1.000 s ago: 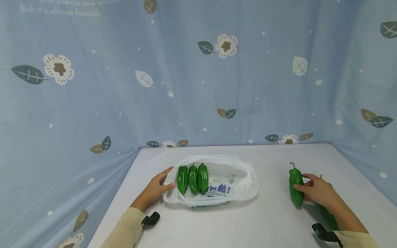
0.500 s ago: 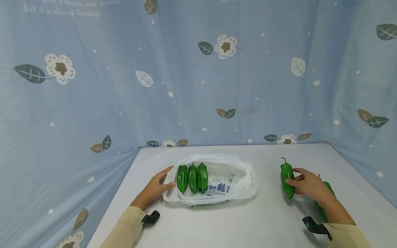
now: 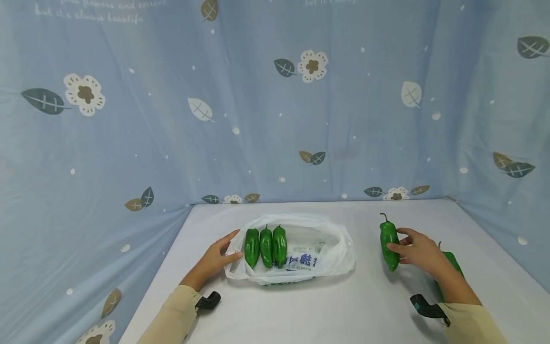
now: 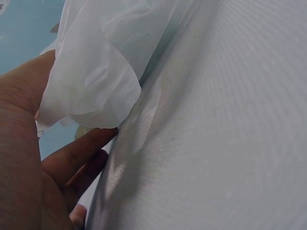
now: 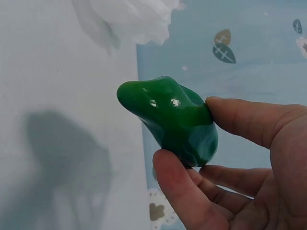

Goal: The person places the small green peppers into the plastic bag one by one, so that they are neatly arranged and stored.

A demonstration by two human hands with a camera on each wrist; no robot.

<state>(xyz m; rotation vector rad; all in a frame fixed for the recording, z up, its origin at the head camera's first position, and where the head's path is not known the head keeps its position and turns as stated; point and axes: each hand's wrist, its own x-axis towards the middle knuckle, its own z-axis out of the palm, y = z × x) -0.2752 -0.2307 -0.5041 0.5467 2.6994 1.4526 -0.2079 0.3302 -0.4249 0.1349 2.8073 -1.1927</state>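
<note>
A white plastic bag (image 3: 335,274) lies with its mouth open on the white table, with three glossy green peppers (image 3: 266,247) side by side at its left end. My left hand (image 3: 213,258) holds the bag's left rim, thumb and forefinger spread along it; in the left wrist view the white plastic (image 4: 91,81) hangs between the thumb side and the other fingers. On the right, my right hand (image 3: 418,248) pinches another green pepper (image 3: 388,246) between thumb and fingers, stem up and away. Up close in the right wrist view, that pepper (image 5: 168,115) is raised above the table.
One more green pepper (image 3: 452,263) lies on the table behind the right forearm, partly hidden by it. A blue patterned curtain (image 3: 258,119) rises along the back and sides of the white table (image 3: 326,315).
My right hand has moved left and slightly away from me with the pepper, leaving the other pepper behind. The left hand and the bag have stayed in place.
</note>
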